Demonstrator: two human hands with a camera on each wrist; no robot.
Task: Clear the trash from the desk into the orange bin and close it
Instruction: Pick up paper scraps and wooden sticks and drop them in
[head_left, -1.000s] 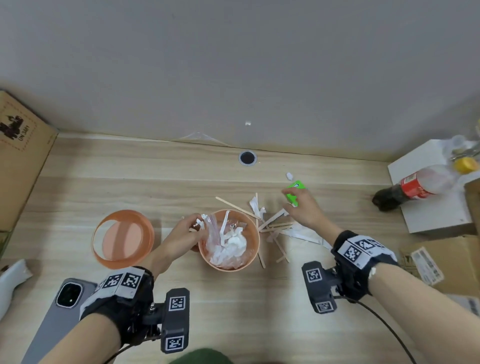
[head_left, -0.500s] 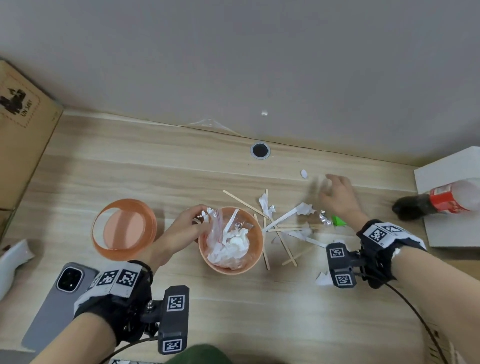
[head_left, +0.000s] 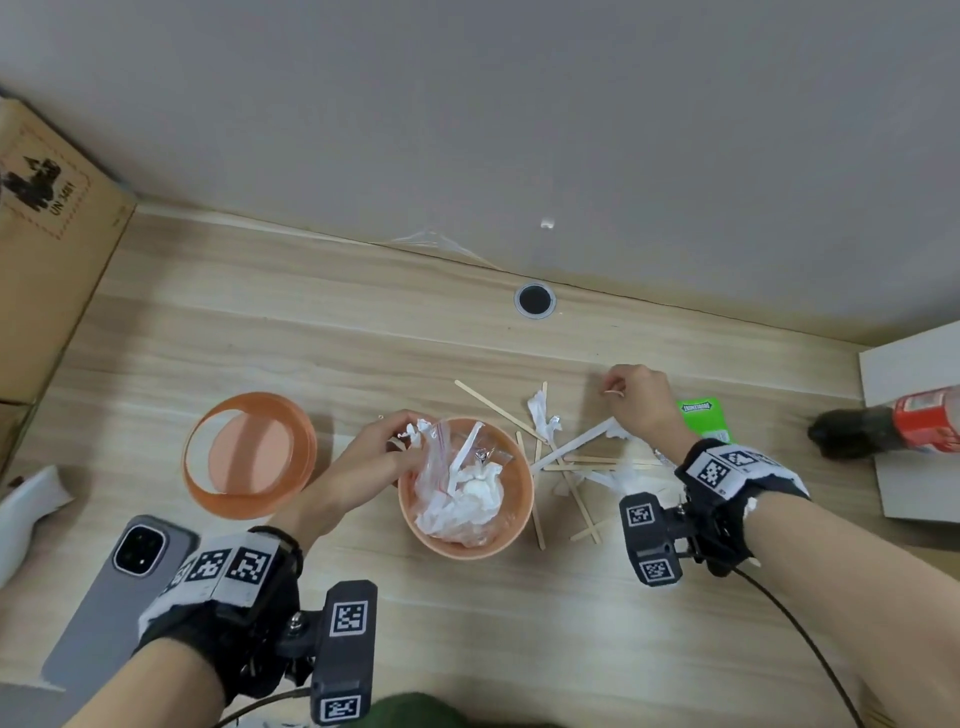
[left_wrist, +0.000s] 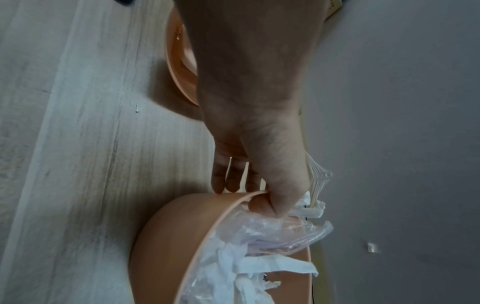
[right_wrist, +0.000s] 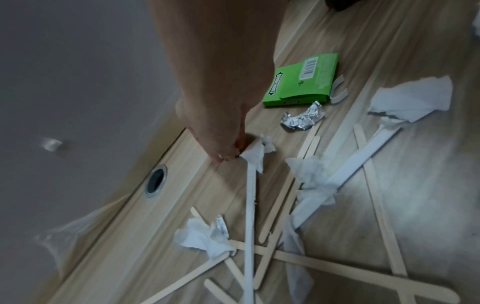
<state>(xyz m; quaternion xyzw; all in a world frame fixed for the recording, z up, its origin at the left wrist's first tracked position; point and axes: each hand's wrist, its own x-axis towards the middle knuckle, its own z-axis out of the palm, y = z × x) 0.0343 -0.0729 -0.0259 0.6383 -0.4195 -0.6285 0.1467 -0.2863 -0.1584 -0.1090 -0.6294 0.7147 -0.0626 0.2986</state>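
Observation:
The orange bin (head_left: 511, 540) stands mid-desk, stuffed with white tissue and a clear plastic bag (left_wrist: 283, 232). My left hand (head_left: 400, 441) grips its left rim (left_wrist: 207, 230), thumb inside and fingers outside. The bin's orange lid (head_left: 249, 457) lies to its left. Right of the bin lie several wooden sticks (head_left: 576, 488), torn white paper (head_left: 543, 418), a crumpled foil wrapper (right_wrist: 302, 119) and a green gum pack (head_left: 704, 421). My right hand (head_left: 615, 395) reaches over this litter. Its fingertips (right_wrist: 226, 158) pinch the torn paper end of a long white strip (right_wrist: 250, 205).
A grey phone (head_left: 114, 587) lies at the front left. A cardboard box (head_left: 47, 234) stands at the far left. A cola bottle (head_left: 893, 426) lies on a white box (head_left: 914, 364) at the right. A cable hole (head_left: 534, 300) sits by the wall.
My right hand let go of the green gum pack, which now lies on the desk, and went to the white paper strip. The left hand stays on the bin's rim.

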